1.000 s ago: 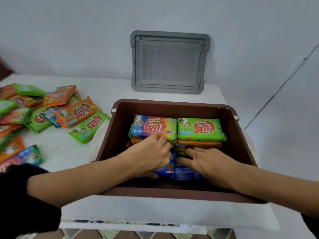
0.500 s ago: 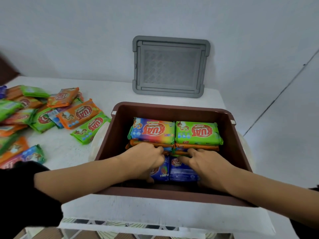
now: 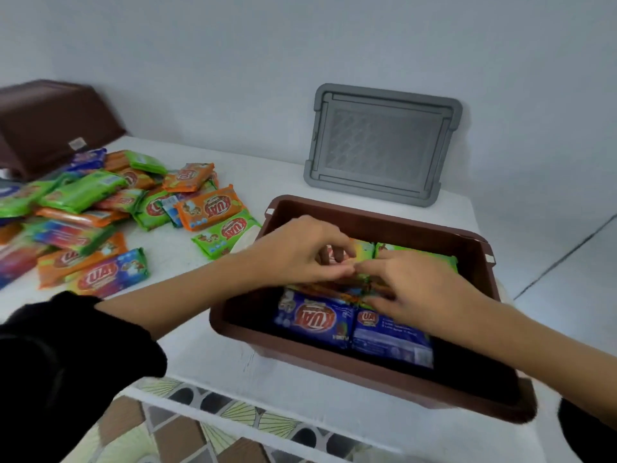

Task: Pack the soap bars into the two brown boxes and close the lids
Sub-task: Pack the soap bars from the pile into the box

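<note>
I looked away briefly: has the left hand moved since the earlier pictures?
Yes. Judged against the brown box, the left hand has risen from beside the blue soap bars toward the box's far rim.

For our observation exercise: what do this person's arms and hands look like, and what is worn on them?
The left hand and right hand are bare: no gloves, rings or watch visible. The left arm wears a black fabric sleeve pushed up, forearm uncovered. A dark sleeve edge shows on the right arm at the frame's corner.
</note>
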{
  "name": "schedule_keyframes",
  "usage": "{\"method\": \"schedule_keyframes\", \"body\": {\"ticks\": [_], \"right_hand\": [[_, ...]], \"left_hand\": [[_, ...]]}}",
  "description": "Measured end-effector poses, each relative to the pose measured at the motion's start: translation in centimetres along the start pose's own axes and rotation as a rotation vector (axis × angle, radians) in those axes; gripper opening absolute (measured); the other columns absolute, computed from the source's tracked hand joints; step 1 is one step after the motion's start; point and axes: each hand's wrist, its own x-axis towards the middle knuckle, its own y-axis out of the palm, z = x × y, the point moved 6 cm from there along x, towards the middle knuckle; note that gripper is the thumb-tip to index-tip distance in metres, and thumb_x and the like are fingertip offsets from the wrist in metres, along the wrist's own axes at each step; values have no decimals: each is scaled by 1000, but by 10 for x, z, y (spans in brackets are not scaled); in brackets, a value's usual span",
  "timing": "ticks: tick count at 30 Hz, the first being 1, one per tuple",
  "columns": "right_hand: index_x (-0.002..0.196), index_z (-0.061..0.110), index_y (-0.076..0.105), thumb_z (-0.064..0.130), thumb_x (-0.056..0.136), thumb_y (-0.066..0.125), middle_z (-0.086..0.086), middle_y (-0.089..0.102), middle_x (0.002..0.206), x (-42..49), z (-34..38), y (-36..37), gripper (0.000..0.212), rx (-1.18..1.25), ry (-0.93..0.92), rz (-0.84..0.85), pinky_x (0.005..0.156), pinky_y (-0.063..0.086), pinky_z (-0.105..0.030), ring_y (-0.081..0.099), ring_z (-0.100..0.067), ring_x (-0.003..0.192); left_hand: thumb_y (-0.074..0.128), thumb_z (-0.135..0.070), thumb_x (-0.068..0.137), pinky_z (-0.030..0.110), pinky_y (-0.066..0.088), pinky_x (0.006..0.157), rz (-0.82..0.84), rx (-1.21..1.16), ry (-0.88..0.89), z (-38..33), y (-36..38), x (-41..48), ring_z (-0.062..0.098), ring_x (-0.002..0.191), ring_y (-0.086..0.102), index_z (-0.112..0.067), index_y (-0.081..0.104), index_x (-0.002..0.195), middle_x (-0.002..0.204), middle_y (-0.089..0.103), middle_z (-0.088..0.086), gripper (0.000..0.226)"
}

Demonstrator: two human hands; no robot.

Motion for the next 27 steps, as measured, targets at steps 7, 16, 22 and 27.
{"method": "schedule_keyframes", "body": {"ticks": [7,16,22,27], "right_hand": [[126,32,53,37,88,56,7,65,108,85,17,-67,39,69,-123,-170,79,45,-28,57,-14,100],[132,28,51,24,83,66,-6,57,120,235,77,-7,51,79,-466,142,92,38,-29,52,-21,110],[142,32,35,36,75,73,-8,39,139,278,84,58,78,-183,-577,451,106,31,-31,34,-23,129],[141,36,36,32,76,73,-2,44,135,284,82,57,74,-228,-669,410,98,35,-27,40,-18,124]], "left_hand": [[62,-28,86,26,50,79,-137,191,-343,102,-92,-35,12,90,63,-20,65,110,99,65,-2,25],[62,-32,86,34,32,106,17,301,-594,251,-70,-67,24,129,40,-15,41,140,141,43,9,59],[54,-62,80,40,35,99,123,652,-488,282,-45,-49,21,131,34,-20,34,142,143,38,2,78],[59,-59,76,32,36,81,132,651,-396,283,-44,-39,22,115,42,-18,31,143,129,43,6,83]]}}
